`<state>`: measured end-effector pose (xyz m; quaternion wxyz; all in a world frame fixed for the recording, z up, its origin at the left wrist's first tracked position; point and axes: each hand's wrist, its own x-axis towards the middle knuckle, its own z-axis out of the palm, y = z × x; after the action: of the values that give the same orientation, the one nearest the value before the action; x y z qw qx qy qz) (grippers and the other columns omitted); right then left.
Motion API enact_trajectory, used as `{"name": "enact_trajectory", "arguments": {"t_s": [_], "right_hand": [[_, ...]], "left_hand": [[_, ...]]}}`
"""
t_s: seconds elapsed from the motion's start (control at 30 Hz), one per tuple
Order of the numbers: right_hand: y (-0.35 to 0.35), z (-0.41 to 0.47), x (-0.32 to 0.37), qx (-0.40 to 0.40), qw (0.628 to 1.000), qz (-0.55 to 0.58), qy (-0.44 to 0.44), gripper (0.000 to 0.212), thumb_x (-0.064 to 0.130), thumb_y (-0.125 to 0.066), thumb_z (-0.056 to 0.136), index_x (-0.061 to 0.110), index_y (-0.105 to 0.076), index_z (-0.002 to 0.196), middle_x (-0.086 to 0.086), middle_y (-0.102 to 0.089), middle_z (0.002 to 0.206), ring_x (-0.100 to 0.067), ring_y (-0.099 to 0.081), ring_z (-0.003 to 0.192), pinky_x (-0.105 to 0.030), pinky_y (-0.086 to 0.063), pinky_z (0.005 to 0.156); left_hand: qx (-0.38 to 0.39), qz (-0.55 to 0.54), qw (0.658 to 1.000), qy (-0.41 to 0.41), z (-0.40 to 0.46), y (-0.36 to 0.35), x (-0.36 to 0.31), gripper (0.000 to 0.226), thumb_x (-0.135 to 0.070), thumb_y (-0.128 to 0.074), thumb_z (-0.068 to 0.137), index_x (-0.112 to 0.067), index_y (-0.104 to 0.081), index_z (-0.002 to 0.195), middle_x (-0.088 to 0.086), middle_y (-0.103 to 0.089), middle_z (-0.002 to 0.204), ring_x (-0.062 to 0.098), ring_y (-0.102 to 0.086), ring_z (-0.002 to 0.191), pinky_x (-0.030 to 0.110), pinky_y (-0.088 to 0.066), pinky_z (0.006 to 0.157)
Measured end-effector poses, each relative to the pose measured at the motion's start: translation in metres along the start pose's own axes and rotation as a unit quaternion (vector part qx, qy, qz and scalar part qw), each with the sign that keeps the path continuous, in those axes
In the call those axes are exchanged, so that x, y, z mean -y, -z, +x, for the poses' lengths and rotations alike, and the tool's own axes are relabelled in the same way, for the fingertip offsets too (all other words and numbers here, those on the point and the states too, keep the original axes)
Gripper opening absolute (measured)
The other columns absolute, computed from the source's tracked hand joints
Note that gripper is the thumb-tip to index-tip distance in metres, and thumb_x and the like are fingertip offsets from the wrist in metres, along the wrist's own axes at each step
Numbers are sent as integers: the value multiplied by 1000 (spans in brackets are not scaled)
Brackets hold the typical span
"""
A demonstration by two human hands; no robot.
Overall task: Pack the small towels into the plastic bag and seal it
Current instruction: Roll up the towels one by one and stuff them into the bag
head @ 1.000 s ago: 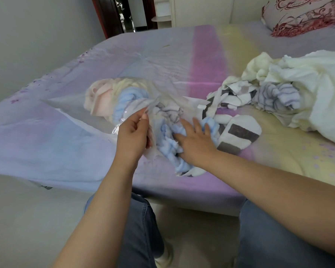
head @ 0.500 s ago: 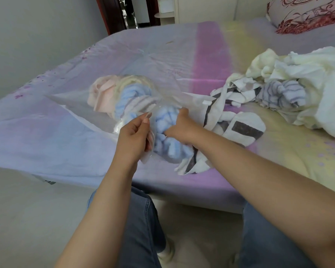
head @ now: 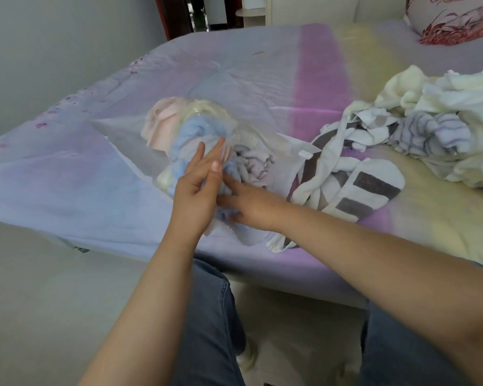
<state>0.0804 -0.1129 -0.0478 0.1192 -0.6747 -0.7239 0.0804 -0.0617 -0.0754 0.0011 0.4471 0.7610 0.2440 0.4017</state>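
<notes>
On the bed, the left hand (head: 198,188) with straight fingers holds the clear plastic bag (head: 251,135) open while the right hand (head: 251,207) pushes the fluffy blue towel (head: 229,215) in; it could slip back out.

L hand (head: 196,188) raised on edge, fingers straight, pointing ~1 o'clock, thumb up. R hand (head: 251,203) flat, palm down, fingers extended toward 10 o'clock, tips touching L palm. Both forearms bare.
</notes>
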Motion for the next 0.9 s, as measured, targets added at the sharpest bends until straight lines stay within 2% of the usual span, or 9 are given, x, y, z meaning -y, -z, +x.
{"name": "enact_trajectory", "arguments": {"t_s": [0.2, 0.27, 0.4, 0.57, 0.63, 0.7, 0.77, 0.83, 0.9], "right_hand": [[17, 77, 16, 2, 990, -26, -140, 44, 13, -39, 98, 8, -34, 142, -15, -39, 146, -34, -46, 128, -42, -41, 98], [13, 100, 15, 14, 986, 6, -163, 53, 15, -39, 98, 11, -23, 148, -14, -25, 154, -37, -37, 134, -48, -40, 102], [9, 108, 18, 28, 981, 59, -183, 80, 33, -48, 91, 25, 3, 152, -1, 7, 161, -30, -8, 147, -48, -19, 117], [23, 40, 21, 40, 995, -13, -86, 69, 24, -46, 97, 38, -5, 150, -8, 18, 159, -37, -41, 131, -41, -44, 98], [31, 8, 14, -6, 998, 2, -56, 56, 30, -48, 96, 35, -26, 147, -7, -16, 159, -30, -49, 126, -35, -47, 91], [46, -28, 3, -75, 994, 17, -79, 29, 40, -46, 96, 27, -58, 120, 1, -66, 117, -23, -62, 102, -32, -48, 78], [59, -59, -20, -135, 980, -14, -147, 33, 48, -48, 93, 19, -62, 90, 6, -62, 72, -21, -62, 77, -31, -43, 63], [66, -82, -53, -152, 963, -30, -220, 33, 53, -57, 86, 21, -61, 91, 2, -61, 86, -23, -61, 92, -34, -45, 71], [65, -100, -88, -43, 951, -17, -306, 66, 59, -69, 73, 36, -46, 131, -9, -37, 145, -31, -35, 135, -43, -37, 103]], "left_hand": [[-24, -183, 981, 65, 2, 7, -4, 36, -28, -45, 102, -12, -62, 129, -2, -65, 128, 9, -55, 125, 32, -44, 106], [-39, -196, 978, 58, 5, 12, -5, 33, -22, -39, 104, -10, -61, 126, -13, -69, 117, -4, -59, 114, 15, -46, 92], [-57, -231, 969, 67, 13, 25, 5, 32, -31, -40, 102, -21, -65, 120, -6, -61, 133, 6, -48, 131, 32, -32, 114], [-50, -234, 968, 76, 10, 12, 6, 30, -26, -38, 104, -24, -66, 115, -8, -63, 130, 5, -51, 128, 22, -40, 106], [-44, -236, 967, 81, 10, 7, 5, 30, -28, -41, 103, -22, -65, 120, -7, -63, 131, 6, -52, 128, 28, -39, 108], [-38, -225, 969, 93, 10, 1, 5, 32, -32, -43, 102, -22, -64, 124, -10, -63, 131, 5, -52, 127, 33, -36, 111], [-35, -218, 970, 103, 10, -4, 5, 32, -31, -42, 102, -21, -63, 125, -11, -63, 129, 3, -52, 127, 35, -34, 114], [-31, -207, 972, 109, 9, -10, 5, 33, -32, -42, 102, -21, -64, 125, -12, -63, 130, 4, -51, 128, 37, -33, 115], [-34, -173, 979, 103, 8, -17, 2, 34, -33, -43, 103, -21, -63, 127, -12, -62, 132, 1, -50, 128, 32, -35, 113]]}}
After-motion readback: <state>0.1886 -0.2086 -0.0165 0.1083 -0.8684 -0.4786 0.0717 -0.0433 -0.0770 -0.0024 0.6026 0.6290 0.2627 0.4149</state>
